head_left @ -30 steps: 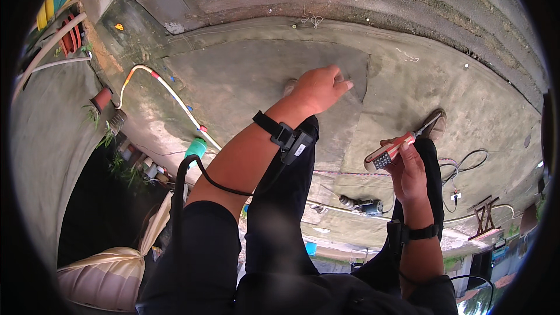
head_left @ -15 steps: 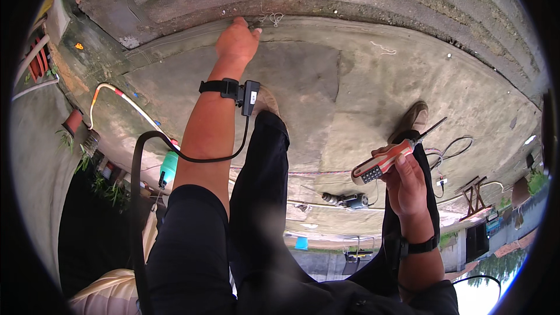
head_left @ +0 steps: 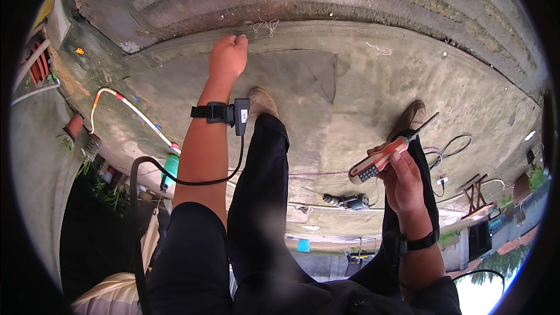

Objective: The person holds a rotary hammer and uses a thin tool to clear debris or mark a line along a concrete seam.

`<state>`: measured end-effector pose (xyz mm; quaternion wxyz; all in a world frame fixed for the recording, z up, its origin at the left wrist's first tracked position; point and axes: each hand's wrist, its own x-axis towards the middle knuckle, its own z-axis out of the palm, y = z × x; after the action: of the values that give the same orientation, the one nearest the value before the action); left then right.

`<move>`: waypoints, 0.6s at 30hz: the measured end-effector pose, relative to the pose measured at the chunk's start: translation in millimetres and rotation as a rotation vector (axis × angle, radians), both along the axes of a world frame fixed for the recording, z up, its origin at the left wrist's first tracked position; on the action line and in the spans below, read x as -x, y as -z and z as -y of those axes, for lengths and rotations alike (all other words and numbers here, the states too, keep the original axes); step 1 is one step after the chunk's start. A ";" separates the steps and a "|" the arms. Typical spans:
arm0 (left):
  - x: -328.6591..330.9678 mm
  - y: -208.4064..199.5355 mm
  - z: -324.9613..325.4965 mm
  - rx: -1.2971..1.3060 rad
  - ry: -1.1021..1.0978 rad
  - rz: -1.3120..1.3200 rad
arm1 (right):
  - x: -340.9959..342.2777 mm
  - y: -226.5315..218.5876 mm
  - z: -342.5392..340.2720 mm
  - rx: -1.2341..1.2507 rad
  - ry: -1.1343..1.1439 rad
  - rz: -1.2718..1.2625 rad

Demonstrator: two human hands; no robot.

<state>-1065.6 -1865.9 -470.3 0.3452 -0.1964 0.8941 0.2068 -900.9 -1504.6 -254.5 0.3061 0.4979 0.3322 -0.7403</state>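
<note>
My left hand (head_left: 228, 57) is stretched out low over the concrete floor, near the foot of the ribbed slope. Its fingers are curled closed, and whatever they may hold is hidden. Just beyond and to the right of it lies a tangle of pale string (head_left: 269, 25). My right hand (head_left: 402, 184) is wrapped around a screwdriver (head_left: 382, 160) with a red and whitish handle and a black studded end. The thin dark shaft points up and to the right, above my right shoe (head_left: 410, 118).
On the floor between my legs lies a power drill (head_left: 347, 200). A black cable (head_left: 452, 150) is coiled at the right. Another string piece (head_left: 379, 49) rests farther ahead. A white and red hose (head_left: 137, 109) curves at the left, beside a green bottle (head_left: 170, 169).
My left hand has drawn back toward me and a little to the left, away from the string, and its fingers look more curled. My right hand with the screwdriver has barely shifted.
</note>
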 end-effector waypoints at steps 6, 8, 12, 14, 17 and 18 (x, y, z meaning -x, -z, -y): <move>-0.6 -52.7 -21.2 -0.218 -0.576 0.262 | -11.7 5.1 0.4 0.008 -0.044 0.010; -4.1 -50.2 -17.3 -0.332 -0.729 0.325 | -12.6 3.8 0.8 0.030 -0.052 0.002; -10.0 -48.1 -23.5 -0.350 -0.821 0.284 | -10.9 0.5 0.2 0.053 -0.031 0.004; -11.5 -42.2 -22.7 -0.329 -0.818 0.266 | -5.4 -3.9 0.8 0.059 0.015 0.022; -6.9 -33.2 -24.5 -0.312 -0.806 0.271 | -6.9 -2.9 -2.9 0.061 0.020 0.010; -5.5 -30.9 -25.5 -0.309 -0.801 0.277 | -8.6 -3.1 -3.7 0.055 0.000 0.010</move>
<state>-1060.2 -1840.4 -439.4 0.3795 -0.4990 0.6517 0.4268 -892.3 -1500.8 -251.4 0.3213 0.4931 0.3100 -0.7467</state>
